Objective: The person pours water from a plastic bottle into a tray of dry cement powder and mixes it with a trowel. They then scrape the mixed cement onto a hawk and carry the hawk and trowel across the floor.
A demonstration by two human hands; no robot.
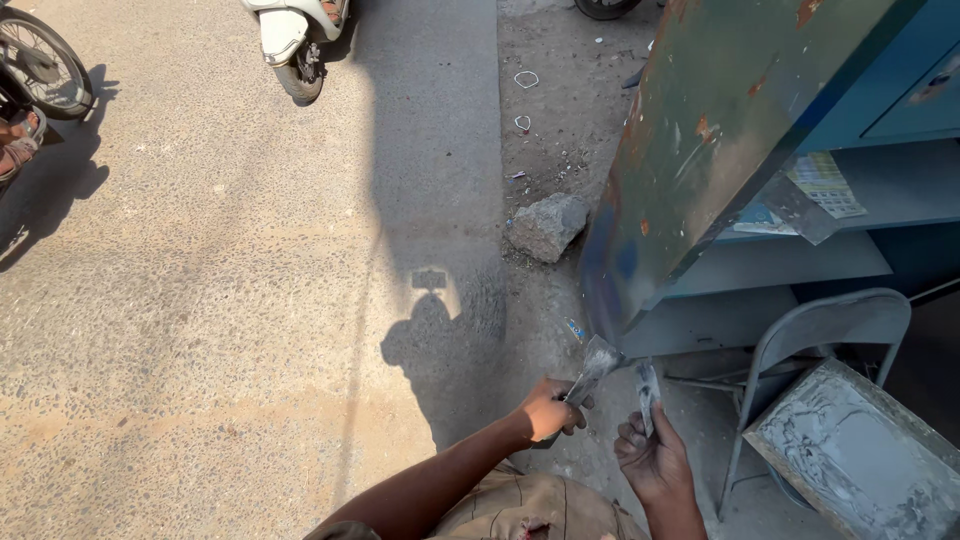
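The left hand (552, 408) grips a putty knife (592, 368) by its handle; the right hand (652, 460) pinches a smaller scraper (648, 392). Both blades look thin, stiff and light, best held at the handles. A putty-smeared board (860, 455) rests on the folding chair (830, 325) beside the green metal door (720, 130).

Roadside street spot, paved road (220, 300), parked scooter (295, 35), metal stall (720, 150)

Counted two hands, left hand (552, 408) and right hand (652, 458). Two putty knives: wider putty knife (594, 366), narrower putty knife (648, 392). One rock (546, 226). One metal door (712, 130), rusted. One folding chair (826, 325). One smeared board (862, 455). One scooter (292, 32), one motorbike wheel (40, 62).
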